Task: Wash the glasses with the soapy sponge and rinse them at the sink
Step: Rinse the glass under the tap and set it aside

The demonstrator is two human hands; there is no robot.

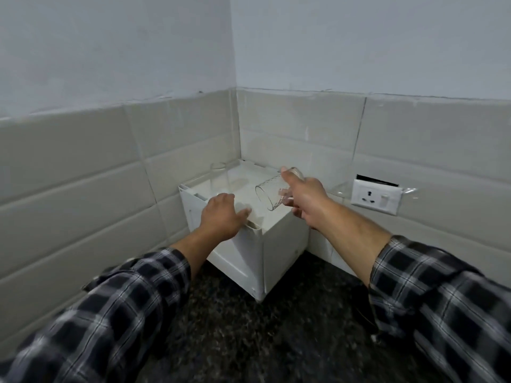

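Observation:
My right hand (302, 197) grips a clear drinking glass (269, 192) near its base, tilted on its side with the mouth pointing down and left, above the top of a white box-shaped appliance (279, 244) in the wall corner. A second clear glass (219, 176) stands upright on the back left of that top. My left hand (222, 215) rests on the appliance's front left edge, its fingers bent over the rim. Neither sink nor sponge is in view.
The appliance stands on a dark speckled stone counter (249, 341) against grey tiled walls. A white wall socket with a switch (376, 196) sits to the right, partly wrapped in clear plastic.

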